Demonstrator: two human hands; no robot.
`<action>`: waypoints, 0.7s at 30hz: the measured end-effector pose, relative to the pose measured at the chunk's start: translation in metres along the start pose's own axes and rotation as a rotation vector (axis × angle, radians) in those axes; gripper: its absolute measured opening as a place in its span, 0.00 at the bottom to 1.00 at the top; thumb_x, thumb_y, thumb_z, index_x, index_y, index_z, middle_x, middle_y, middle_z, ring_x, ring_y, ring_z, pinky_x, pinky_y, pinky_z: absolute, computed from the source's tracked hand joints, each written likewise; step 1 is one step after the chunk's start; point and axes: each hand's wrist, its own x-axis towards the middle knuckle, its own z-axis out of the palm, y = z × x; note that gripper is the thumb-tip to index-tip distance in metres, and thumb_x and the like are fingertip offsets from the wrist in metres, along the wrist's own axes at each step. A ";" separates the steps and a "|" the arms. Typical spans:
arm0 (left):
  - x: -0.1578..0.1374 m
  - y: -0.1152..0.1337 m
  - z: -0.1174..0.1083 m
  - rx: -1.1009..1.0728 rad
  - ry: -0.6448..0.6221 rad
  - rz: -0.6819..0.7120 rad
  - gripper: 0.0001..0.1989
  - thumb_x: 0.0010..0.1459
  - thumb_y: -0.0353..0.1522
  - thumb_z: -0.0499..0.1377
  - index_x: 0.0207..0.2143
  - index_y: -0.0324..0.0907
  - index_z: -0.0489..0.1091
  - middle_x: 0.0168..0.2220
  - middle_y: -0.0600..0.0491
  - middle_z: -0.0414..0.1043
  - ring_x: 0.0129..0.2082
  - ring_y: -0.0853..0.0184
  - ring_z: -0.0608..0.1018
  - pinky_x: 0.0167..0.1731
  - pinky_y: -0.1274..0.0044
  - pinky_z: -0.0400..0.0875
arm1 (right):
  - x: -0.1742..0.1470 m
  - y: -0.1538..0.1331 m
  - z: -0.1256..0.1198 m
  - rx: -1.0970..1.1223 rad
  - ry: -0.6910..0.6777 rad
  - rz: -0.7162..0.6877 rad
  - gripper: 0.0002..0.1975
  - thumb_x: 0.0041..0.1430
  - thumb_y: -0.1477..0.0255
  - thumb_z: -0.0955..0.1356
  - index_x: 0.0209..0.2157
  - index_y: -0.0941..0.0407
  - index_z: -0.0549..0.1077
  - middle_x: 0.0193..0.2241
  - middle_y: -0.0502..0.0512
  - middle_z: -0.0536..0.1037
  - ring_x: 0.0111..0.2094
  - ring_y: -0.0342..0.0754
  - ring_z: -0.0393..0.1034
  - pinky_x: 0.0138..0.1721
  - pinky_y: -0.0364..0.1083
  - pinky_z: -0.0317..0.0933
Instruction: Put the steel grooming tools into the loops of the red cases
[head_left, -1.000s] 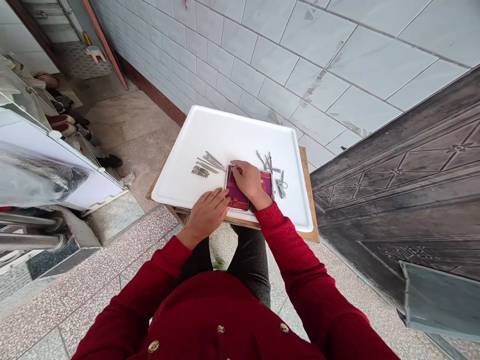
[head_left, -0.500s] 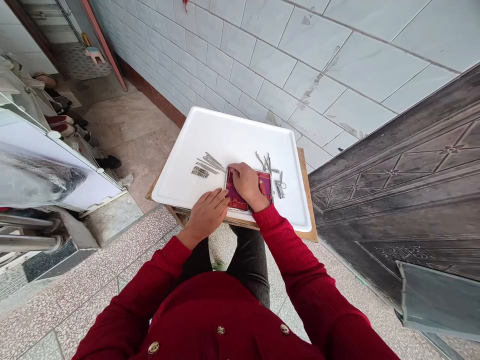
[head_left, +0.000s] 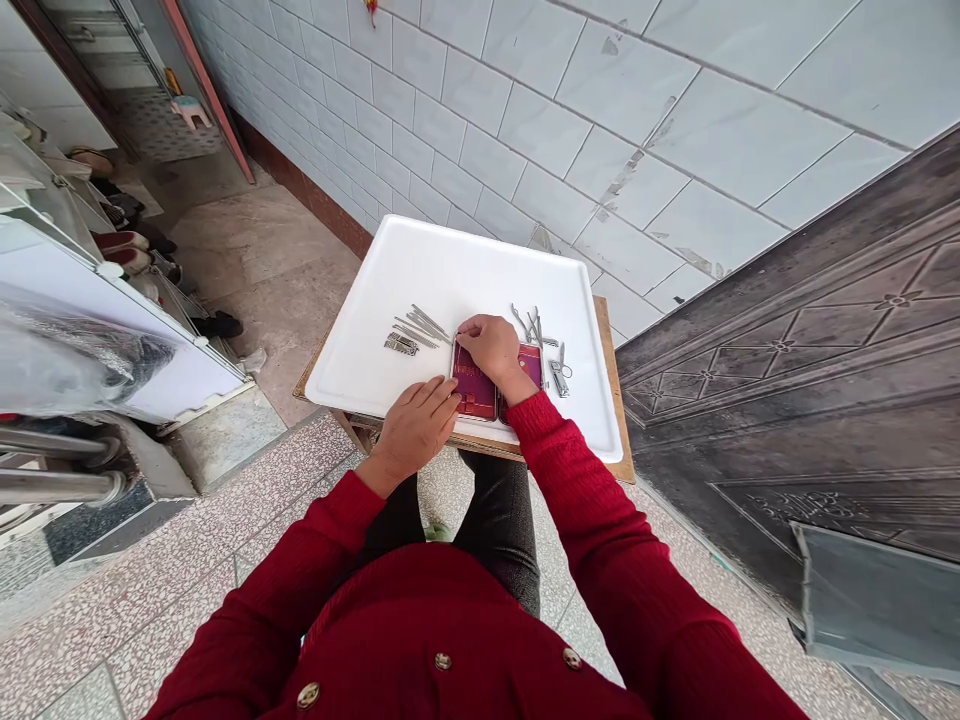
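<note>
A red manicure case [head_left: 474, 390] with a purple-red lining lies unfolded near the front of the white tray [head_left: 480, 258]. My left hand [head_left: 420, 425] rests with its fingers stretched flat, their tips touching the case's left edge. Over the upper part of the case, my right hand [head_left: 495, 348] has its thumb and fingertips pressed together by the far left corner. What they pinch, if anything, is too small to tell. Left of the case are several slim metal tools [head_left: 426, 322] and nail clippers [head_left: 401, 344]. To its right lie plier-like metal tools [head_left: 536, 328], small scissors [head_left: 562, 362] and a nail clipper [head_left: 559, 378].
Under the tray is a wooden table [head_left: 626, 465], its edges showing. A tiled wall [head_left: 480, 110] rises behind, and a dark carved door [head_left: 787, 400] stands to the right. Shoes [head_left: 124, 250] sit on a rack at the left.
My right hand has shifted slightly up and away from me, to the case's far edge, and more of the lining shows. My left hand has stayed in place.
</note>
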 end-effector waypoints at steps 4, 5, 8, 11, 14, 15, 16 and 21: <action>-0.001 -0.001 0.001 -0.027 -0.013 -0.005 0.17 0.69 0.29 0.53 0.56 0.40 0.73 0.60 0.43 0.75 0.62 0.56 0.74 0.60 0.62 0.70 | 0.007 0.000 -0.001 0.040 -0.026 0.027 0.09 0.52 0.76 0.71 0.37 0.55 0.80 0.30 0.52 0.82 0.33 0.50 0.76 0.37 0.48 0.67; -0.001 -0.001 0.001 -0.028 -0.014 -0.007 0.17 0.69 0.29 0.53 0.56 0.40 0.73 0.60 0.43 0.75 0.62 0.56 0.74 0.60 0.62 0.70 | 0.009 0.002 -0.001 0.058 -0.034 0.034 0.10 0.52 0.76 0.71 0.38 0.55 0.80 0.30 0.52 0.82 0.33 0.50 0.76 0.37 0.48 0.68; -0.001 -0.001 0.002 -0.026 -0.012 -0.008 0.17 0.69 0.29 0.52 0.56 0.40 0.73 0.60 0.43 0.75 0.63 0.56 0.74 0.60 0.62 0.70 | 0.012 0.006 -0.001 0.131 -0.061 0.061 0.09 0.52 0.75 0.72 0.37 0.55 0.79 0.30 0.51 0.82 0.32 0.49 0.76 0.38 0.48 0.69; -0.001 0.000 0.001 -0.024 -0.012 -0.007 0.17 0.69 0.29 0.52 0.56 0.40 0.74 0.60 0.44 0.75 0.62 0.56 0.74 0.60 0.62 0.70 | 0.016 0.010 -0.001 0.204 -0.086 0.080 0.09 0.50 0.76 0.72 0.36 0.55 0.79 0.28 0.50 0.81 0.30 0.48 0.76 0.36 0.47 0.69; -0.001 -0.001 0.001 -0.019 -0.014 -0.007 0.16 0.70 0.29 0.52 0.55 0.40 0.74 0.60 0.44 0.75 0.62 0.56 0.75 0.60 0.62 0.70 | 0.020 0.012 -0.002 0.240 -0.084 0.101 0.10 0.49 0.77 0.72 0.36 0.56 0.78 0.27 0.50 0.81 0.27 0.47 0.75 0.34 0.47 0.69; -0.001 -0.001 0.001 -0.017 -0.013 -0.007 0.16 0.70 0.29 0.52 0.55 0.40 0.74 0.60 0.44 0.75 0.62 0.56 0.75 0.60 0.62 0.70 | 0.021 0.012 -0.002 0.246 -0.071 0.108 0.10 0.49 0.78 0.72 0.36 0.56 0.78 0.27 0.50 0.81 0.27 0.47 0.75 0.34 0.47 0.69; -0.001 -0.001 0.001 -0.015 -0.012 -0.007 0.16 0.70 0.29 0.53 0.55 0.40 0.74 0.60 0.44 0.75 0.62 0.56 0.75 0.60 0.62 0.70 | 0.023 0.012 -0.003 0.249 -0.052 0.114 0.10 0.50 0.78 0.72 0.36 0.56 0.78 0.27 0.50 0.81 0.26 0.47 0.75 0.33 0.47 0.69; -0.001 -0.001 0.002 0.002 -0.001 0.001 0.15 0.70 0.29 0.53 0.54 0.39 0.75 0.60 0.44 0.75 0.62 0.56 0.75 0.60 0.63 0.70 | 0.028 0.015 -0.007 0.327 0.004 0.113 0.06 0.50 0.77 0.73 0.32 0.56 0.78 0.25 0.50 0.81 0.23 0.46 0.74 0.29 0.46 0.68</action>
